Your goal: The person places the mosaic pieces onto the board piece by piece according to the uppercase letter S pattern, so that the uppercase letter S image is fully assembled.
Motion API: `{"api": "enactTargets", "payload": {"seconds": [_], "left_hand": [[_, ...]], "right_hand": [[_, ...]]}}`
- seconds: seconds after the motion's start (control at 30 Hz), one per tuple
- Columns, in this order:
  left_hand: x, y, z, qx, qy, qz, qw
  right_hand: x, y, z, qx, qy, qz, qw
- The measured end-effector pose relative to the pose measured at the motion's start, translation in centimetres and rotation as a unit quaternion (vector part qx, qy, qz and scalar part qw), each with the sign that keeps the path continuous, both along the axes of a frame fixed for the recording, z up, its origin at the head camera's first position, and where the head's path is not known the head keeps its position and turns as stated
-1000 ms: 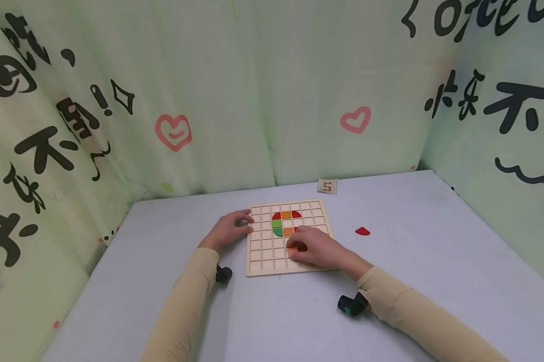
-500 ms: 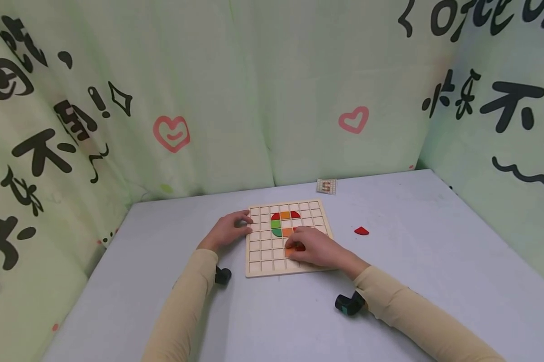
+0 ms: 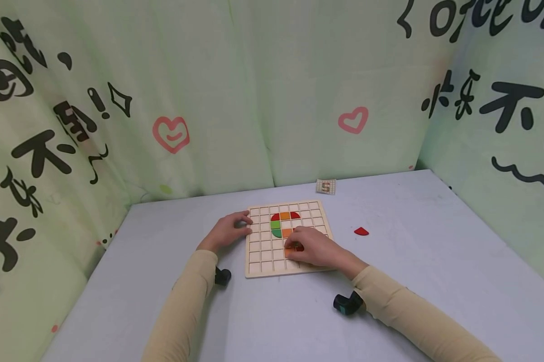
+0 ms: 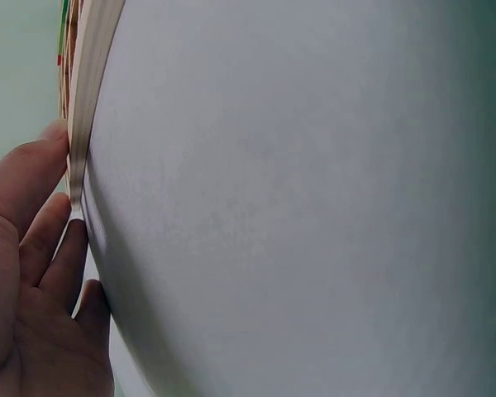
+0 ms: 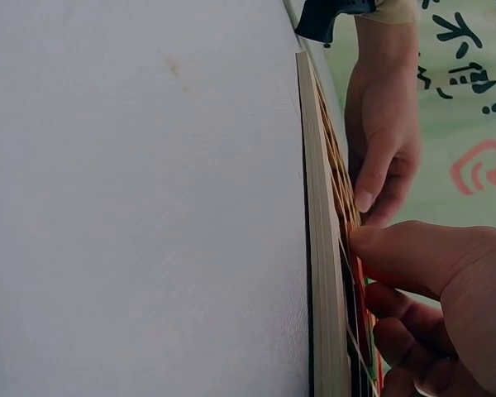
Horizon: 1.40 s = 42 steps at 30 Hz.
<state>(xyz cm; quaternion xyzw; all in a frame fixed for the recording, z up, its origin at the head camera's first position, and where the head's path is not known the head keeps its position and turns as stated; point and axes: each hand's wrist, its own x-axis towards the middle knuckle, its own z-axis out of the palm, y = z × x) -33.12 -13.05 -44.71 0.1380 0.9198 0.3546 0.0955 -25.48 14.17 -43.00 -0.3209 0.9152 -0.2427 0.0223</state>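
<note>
A light wooden grid board [image 3: 263, 259] lies on the table, with red, orange and green tiles in its upper middle cells. My left hand [image 3: 227, 230] rests at the board's left edge; in the left wrist view its thumb and fingers [image 4: 54, 248] touch that edge loosely. Over the board's lower middle, my right hand [image 3: 314, 247] has curled fingers, with thumb and index finger at an orange tile [image 3: 287, 253]. Beneath that hand a red tile [image 3: 299, 248] partly shows. In the right wrist view, the right thumb [image 5: 413, 252] meets the board's top; its fingertips are partly hidden.
A loose red tile [image 3: 361, 231] lies on the table right of the board. Behind the board, near the table's back edge, is a small printed pattern card [image 3: 326, 186]. Curtains with writing and hearts [image 3: 353, 120] surround the table [image 3: 272, 317].
The orange tile at my right fingers has shifted slightly left and down on the board, while the hand has barely moved. My left hand stays at the board's edge.
</note>
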Motion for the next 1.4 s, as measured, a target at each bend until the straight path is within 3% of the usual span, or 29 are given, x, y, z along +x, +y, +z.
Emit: {"api": "enactTargets", "payload": {"seconds": [0.93,1.17,1.4], "left_hand": [[0.0,0.3,0.3,-0.013,0.003,0.003,0.9999],[0.2,0.2,0.2,-0.011,-0.002,0.005,0.9999],[0.2,0.1,0.2,-0.012,0.001,0.0,0.9999]], "right_hand": [[0.1,0.5,0.0,-0.017,-0.021,-0.011,1.0],[0.1,2.1,0.5,-0.042,-0.065,-0.071,0.994],[-0.2,6.2,0.5,-0.044,-0.051,-0.13,0.989]]}}
